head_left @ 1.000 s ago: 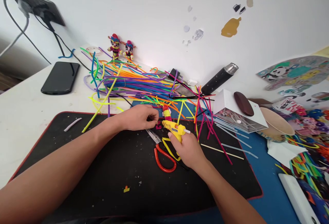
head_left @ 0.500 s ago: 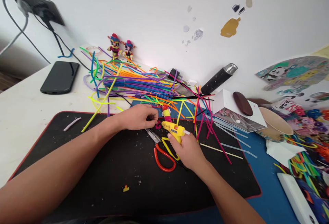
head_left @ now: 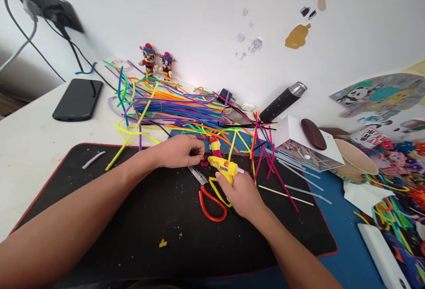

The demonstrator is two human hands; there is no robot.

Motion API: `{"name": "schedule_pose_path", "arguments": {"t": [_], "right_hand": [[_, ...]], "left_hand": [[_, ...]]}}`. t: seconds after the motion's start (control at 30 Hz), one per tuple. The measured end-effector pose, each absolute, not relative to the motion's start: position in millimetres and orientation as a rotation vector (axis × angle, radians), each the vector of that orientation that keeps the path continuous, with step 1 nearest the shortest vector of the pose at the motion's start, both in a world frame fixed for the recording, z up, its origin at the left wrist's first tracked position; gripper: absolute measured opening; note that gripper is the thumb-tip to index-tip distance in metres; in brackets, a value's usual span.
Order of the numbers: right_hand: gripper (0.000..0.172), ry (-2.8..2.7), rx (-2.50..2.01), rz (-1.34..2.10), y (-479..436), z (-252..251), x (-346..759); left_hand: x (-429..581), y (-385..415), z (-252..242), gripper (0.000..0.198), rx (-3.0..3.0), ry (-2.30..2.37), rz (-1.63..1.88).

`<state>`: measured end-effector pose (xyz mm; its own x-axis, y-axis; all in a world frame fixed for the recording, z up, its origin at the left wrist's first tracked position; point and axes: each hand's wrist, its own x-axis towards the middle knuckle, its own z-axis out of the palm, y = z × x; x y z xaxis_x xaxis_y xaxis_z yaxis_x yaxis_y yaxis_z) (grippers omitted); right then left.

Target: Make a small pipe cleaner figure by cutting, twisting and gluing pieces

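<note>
A yellow glue gun (head_left: 223, 165) with a pale glue stick in its back end is gripped in my right hand (head_left: 244, 193). Its nozzle points left, at a small magenta piece (head_left: 204, 161) beside my left fingertips. My left hand (head_left: 181, 150) is closed, thumb and fingers pressed together at that piece; how much of it they hold is too small to tell. Just above the gun lies a small figure (head_left: 215, 146) with a red top and a yellow and magenta body. Red-handled scissors (head_left: 212, 205) lie below my hands, next to a bent yellow stem (head_left: 219, 191).
Many coloured fuzzy stems (head_left: 179, 107) lie behind the black mat (head_left: 133, 236). Two finished dolls (head_left: 148, 61) stand by the wall. A phone (head_left: 78, 99) is at left; a black flask (head_left: 282, 102) and a white box (head_left: 310, 147) are at right.
The glue gun has shifted very slightly left, nearer the small magenta piece. My left hand keeps its place.
</note>
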<state>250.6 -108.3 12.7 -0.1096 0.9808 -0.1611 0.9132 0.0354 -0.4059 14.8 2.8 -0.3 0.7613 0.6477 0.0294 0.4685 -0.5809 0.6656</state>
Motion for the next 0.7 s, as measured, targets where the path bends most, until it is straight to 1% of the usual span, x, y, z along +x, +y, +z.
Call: {"name": "schedule_pose_path", "arguments": {"t": [0.7], "right_hand": [[0.047, -2.165, -1.956, 0.575, -105.8, 11.9, 251.2]], "left_hand": [[15.3, 2.1, 2.0, 0.01, 2.292, 0.838, 0.342]]}}
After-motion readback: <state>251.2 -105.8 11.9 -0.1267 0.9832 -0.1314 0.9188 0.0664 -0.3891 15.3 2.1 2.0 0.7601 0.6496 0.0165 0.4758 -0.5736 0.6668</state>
